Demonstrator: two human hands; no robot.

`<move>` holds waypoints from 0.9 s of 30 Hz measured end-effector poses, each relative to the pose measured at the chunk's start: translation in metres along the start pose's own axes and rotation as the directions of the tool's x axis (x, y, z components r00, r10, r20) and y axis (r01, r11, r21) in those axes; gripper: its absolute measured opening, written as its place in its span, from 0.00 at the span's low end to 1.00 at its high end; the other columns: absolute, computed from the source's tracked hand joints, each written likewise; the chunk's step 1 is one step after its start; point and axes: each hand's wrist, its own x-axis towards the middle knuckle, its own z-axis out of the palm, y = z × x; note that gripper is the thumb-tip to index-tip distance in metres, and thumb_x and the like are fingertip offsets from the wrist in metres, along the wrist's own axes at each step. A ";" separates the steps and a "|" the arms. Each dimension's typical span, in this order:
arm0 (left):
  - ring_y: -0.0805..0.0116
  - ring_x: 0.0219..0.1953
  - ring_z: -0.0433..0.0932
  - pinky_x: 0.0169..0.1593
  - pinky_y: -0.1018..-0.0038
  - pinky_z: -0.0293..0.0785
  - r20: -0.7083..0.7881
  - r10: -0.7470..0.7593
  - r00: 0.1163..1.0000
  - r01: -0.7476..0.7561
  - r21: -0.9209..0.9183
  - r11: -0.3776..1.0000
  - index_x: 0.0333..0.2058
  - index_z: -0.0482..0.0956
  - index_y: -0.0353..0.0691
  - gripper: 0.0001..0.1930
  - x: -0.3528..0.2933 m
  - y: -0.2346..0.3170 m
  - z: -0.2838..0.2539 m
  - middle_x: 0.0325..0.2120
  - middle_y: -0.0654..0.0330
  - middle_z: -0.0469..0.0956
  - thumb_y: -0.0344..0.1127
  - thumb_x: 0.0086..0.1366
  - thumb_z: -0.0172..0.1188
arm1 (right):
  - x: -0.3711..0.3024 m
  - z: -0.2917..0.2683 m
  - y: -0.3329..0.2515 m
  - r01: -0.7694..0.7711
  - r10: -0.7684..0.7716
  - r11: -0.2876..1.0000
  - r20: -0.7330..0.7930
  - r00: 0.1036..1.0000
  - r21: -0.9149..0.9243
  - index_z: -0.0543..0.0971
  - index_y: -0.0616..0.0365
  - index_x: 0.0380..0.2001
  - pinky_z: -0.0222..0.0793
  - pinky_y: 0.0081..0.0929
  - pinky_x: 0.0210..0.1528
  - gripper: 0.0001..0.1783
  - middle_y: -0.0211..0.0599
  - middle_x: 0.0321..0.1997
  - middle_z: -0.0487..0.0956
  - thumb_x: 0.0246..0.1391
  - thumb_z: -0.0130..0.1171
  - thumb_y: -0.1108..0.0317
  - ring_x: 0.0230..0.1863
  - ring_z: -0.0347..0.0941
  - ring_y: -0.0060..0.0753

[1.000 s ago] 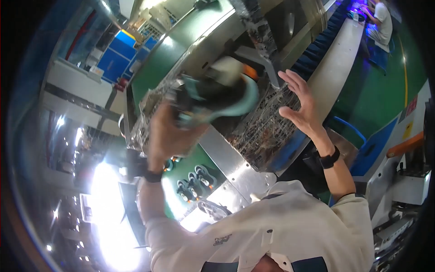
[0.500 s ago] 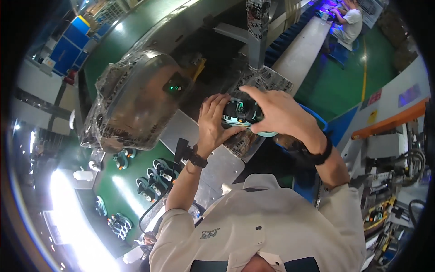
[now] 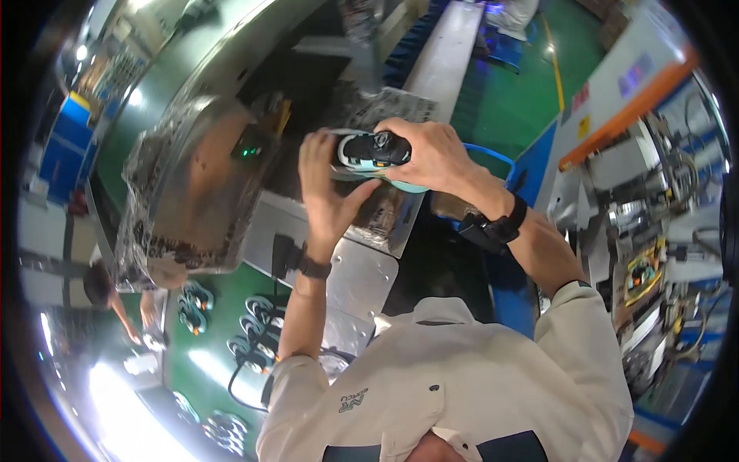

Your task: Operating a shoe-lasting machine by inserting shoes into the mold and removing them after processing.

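A black sports shoe [image 3: 360, 151] with a white and mint sole and small orange marks sits in front of me, its laced top upward. My right hand [image 3: 435, 158] is closed around the shoe's right end, thumb on the near side and fingers over the far side. Beside its left end, my left hand [image 3: 327, 189] has fingers and thumb spread, slightly blurred; the thumb points toward the shoe's near side. Under them lies a support wrapped in printed plastic [image 3: 416, 108]. What the shoe rests on directly is hidden.
A plastic-wrapped machine hood [image 3: 192, 177] with green lights stands at left. Behind the shoe rises a metal post [image 3: 362, 46], with a long pale bench [image 3: 445, 46] beyond. More shoes [image 3: 254, 331] stand on the green floor, near a co-worker's arm [image 3: 123, 317]. Machinery [image 3: 647, 262] fills the right.
My right hand has gone from spread fingers beside the shoe to gripping its right end. My left hand has come off the shoe and opened. The camera view has shifted.
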 end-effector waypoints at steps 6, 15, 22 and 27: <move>0.55 0.70 0.53 0.70 0.59 0.48 0.377 -0.268 0.886 0.460 -0.783 0.418 0.68 0.46 0.29 0.46 -0.002 0.128 0.038 0.68 0.41 0.51 0.42 0.62 0.66 | -0.119 -0.066 0.008 -0.235 0.566 0.680 -0.293 0.771 0.695 0.76 0.64 0.47 0.72 0.24 0.46 0.30 0.33 0.38 0.81 0.37 0.73 0.69 0.39 0.75 0.23; 0.71 0.51 0.72 0.56 0.73 0.66 0.725 0.279 0.630 0.554 -0.672 0.492 0.58 0.66 0.29 0.24 -0.034 0.346 0.183 0.50 0.56 0.75 0.40 0.70 0.55 | -0.363 -0.187 0.020 -0.186 0.788 0.594 -0.521 0.328 0.782 0.73 0.61 0.53 0.68 0.21 0.50 0.34 0.31 0.45 0.77 0.38 0.71 0.70 0.44 0.72 0.24; 0.65 0.52 0.76 0.55 0.70 0.70 0.751 0.590 0.297 0.376 -0.660 0.650 0.54 0.71 0.25 0.26 -0.072 0.490 0.352 0.48 0.49 0.79 0.46 0.70 0.54 | -0.568 -0.251 0.022 -0.341 0.669 0.609 -0.695 -0.264 0.716 0.73 0.60 0.54 0.72 0.23 0.46 0.33 0.33 0.45 0.78 0.39 0.69 0.72 0.41 0.74 0.25; 0.43 0.40 0.79 0.43 0.57 0.74 0.644 0.672 0.365 0.044 -0.733 0.679 0.42 0.78 0.35 0.25 -0.121 0.590 0.483 0.34 0.44 0.81 0.55 0.61 0.60 | -0.661 -0.279 -0.004 -0.492 0.431 0.579 -0.756 -0.492 0.650 0.73 0.62 0.55 0.70 0.22 0.49 0.32 0.34 0.45 0.78 0.42 0.65 0.73 0.43 0.74 0.24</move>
